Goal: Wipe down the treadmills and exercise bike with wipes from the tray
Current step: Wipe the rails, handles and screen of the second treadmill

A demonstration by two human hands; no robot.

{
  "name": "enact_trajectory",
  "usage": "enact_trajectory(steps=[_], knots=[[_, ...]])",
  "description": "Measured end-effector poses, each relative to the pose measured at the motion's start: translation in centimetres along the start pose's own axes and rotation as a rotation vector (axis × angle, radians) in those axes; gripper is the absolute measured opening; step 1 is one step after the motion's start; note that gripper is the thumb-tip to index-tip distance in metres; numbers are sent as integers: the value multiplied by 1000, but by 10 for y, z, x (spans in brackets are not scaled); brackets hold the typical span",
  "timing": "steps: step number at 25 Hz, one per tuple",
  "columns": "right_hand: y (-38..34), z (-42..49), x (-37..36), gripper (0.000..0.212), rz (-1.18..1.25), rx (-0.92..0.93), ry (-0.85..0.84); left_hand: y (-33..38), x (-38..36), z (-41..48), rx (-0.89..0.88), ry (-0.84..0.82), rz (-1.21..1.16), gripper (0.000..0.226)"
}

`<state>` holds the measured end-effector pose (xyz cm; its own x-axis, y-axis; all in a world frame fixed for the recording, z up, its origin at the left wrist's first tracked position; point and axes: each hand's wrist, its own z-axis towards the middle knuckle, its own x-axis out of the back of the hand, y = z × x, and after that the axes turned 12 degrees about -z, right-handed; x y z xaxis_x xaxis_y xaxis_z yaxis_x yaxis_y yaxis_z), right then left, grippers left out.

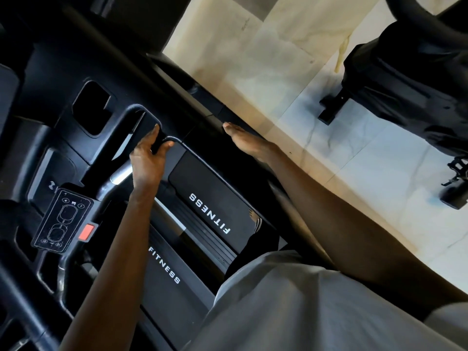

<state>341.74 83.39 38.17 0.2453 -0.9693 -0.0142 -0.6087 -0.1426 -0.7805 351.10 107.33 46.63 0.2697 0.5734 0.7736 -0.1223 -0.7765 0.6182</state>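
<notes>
I look down on a black treadmill [210, 214] with "FITNESS" printed on its motor cover. My left hand [148, 160] grips the curved black handlebar [131, 110] beside the console. My right hand [247, 141] reaches out flat with straight fingers, at the treadmill's dark side rail [202, 97]. No wipe shows in either hand, and no tray is in view. The black exercise bike [410, 84] stands on the floor at the upper right, apart from both hands.
The console carries a small control panel [60, 221] and a red stop button [87, 231]. A cup recess [92, 107] lies beyond my left hand. Pale marble floor [291, 72] separates treadmill and bike. A bike pedal [457, 173] sticks out at right. My sandalled foot [255, 221] is on the deck.
</notes>
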Motion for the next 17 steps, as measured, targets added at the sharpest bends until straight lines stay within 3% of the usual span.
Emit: enact_trajectory(steps=[2,5,9,14,17], knots=[[-8,4,-1,60,-44,31,54,-1,-1,0,-24,18,-17,57],[-8,-18,-12,54,-108,242,141,-5,-4,-1,-22,28,-53,59],[2,-48,-47,61,-711,525,343,-10,-3,-1,-101,13,-5,57],[-15,-41,-79,73,-1119,473,468,-17,10,0,-123,-47,384,61],[-14,-43,-89,75,-1241,407,555,-22,21,-6,-108,-78,411,60]])
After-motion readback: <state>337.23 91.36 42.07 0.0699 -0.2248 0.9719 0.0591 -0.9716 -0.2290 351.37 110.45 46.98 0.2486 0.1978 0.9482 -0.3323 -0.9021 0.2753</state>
